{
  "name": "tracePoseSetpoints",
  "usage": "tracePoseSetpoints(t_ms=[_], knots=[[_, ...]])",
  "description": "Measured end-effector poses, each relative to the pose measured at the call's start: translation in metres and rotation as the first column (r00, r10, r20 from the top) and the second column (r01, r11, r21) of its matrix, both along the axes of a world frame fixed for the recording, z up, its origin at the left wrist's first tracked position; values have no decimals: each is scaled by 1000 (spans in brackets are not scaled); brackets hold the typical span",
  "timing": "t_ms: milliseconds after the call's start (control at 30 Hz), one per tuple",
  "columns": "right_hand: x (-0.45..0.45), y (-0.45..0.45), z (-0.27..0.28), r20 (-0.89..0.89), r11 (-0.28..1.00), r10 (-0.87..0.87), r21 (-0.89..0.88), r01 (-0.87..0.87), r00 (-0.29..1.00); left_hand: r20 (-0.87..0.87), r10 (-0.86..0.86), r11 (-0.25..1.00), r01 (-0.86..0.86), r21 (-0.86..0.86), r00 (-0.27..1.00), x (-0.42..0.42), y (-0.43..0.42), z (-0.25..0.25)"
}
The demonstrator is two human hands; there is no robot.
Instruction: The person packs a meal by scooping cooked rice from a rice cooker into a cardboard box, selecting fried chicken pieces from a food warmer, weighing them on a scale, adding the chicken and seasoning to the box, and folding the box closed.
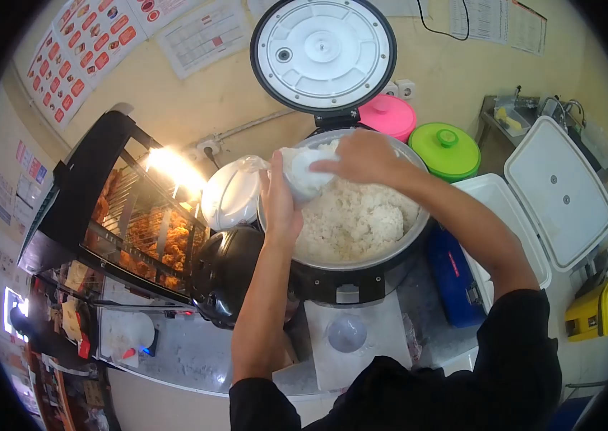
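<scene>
A large open rice cooker (pixel 361 269) full of cooked white rice (pixel 361 215) stands in front of me. Over the left part of its pot, my left hand (pixel 280 205) grips a white wrapped bundle (pixel 304 176), thumb and fingers up along its side. It looks like thin paper or plastic; its contents are hidden. My right hand (pixel 365 158) is at the bundle's upper right, fingers curled against its edge and slightly blurred. Below the cooker, a small translucent round bowl (pixel 347 332) sits on a white sheet (pixel 322 363).
On the left are a lit display case (pixel 164 241) with fried chicken and a black rounded appliance (pixel 228 266). Pink (pixel 388 118) and green (pixel 445 151) lidded containers stand behind right. A blue cooler (pixel 455 276) is open at right. The cooker's lid (pixel 324 54) stands raised.
</scene>
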State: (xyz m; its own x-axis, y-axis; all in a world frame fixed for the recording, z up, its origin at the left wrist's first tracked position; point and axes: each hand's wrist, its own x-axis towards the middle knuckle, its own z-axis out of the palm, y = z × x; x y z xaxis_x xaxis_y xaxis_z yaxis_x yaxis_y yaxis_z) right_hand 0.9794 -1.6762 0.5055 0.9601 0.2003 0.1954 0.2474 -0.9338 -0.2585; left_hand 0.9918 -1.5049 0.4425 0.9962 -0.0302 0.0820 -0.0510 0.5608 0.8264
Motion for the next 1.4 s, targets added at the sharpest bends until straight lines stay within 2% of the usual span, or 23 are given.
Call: tracePoseSetpoints(t_ms=[33,67,100,133,200,333,367,433,467,533,567,600,700,767,833,867,933,967,1067,1133,1200,1333,1400], knots=[[8,-10,0,-63,994,-18,105,24,998,-36,24,1000,-23,17,999,-1,4,0],[16,-18,-1,-125,979,-25,198,50,992,-46,-27,999,28,17,999,-3,6,3],[22,-25,-5,-195,907,-40,405,118,980,-52,-81,997,82,13,995,-5,6,9],[28,-22,-20,-175,911,-37,398,105,984,-60,-138,990,139,12,989,-5,5,13],[37,-11,-49,-126,918,-44,387,90,991,-58,-113,993,115,33,992,3,-7,5],[7,6,-29,-242,964,56,266,10,969,-46,-82,992,86,90,996,17,-8,-11],[2,5,-24,-259,980,29,198,24,965,-11,-107,988,107,109,994,22,-3,-12],[-3,-6,0,-297,968,66,249,10,953,35,-142,981,136,140,989,23,8,-19],[-1,-9,7,-318,961,89,275,2,944,0,-134,984,133,121,991,17,6,-13],[7,5,-14,-123,980,44,196,-19,991,-72,-128,987,134,87,989,11,-2,0],[5,14,-26,2,986,9,165,-9,1000,-89,-110,980,123,154,990,15,0,2],[6,16,-33,129,993,-9,118,-7,992,-103,-140,982,151,110,985,10,1,-1],[11,-6,5,42,991,21,131,-26,999,-124,-185,982,188,6,975,-3,7,10],[-3,8,-4,87,997,78,-10,-78,993,-128,-143,987,132,-87,981,0,8,21],[-13,11,5,73,992,61,-113,-52,995,-56,-227,973,225,-41,972,-12,6,29],[-10,8,8,199,984,103,-164,-71,974,-20,-269,963,269,-22,963,-18,3,34],[-6,0,2,403,964,186,-251,-87,896,-37,-221,975,219,-43,975,-23,2,44],[1,-10,7,384,953,232,-275,-129,894,-60,-198,979,195,-50,978,-27,5,42],[4,-38,8,73,872,217,-463,-159,974,-91,25,998,-29,-51,996,-32,18,43],[20,-45,-48,-107,729,424,-550,-409,899,-75,10,998,-15,-65,997,-40,30,42],[10,-21,-74,-264,634,571,-461,-621,778,-78,48,998,-52,-47,996,-56,33,51],[-4,-9,-60,-339,582,691,-262,-770,638,-18,31,999,-31,7,999,-77,49,48],[-4,-22,-57,-382,583,722,-115,-804,578,-81,87,996,-87,6,993,-89,48,46]])
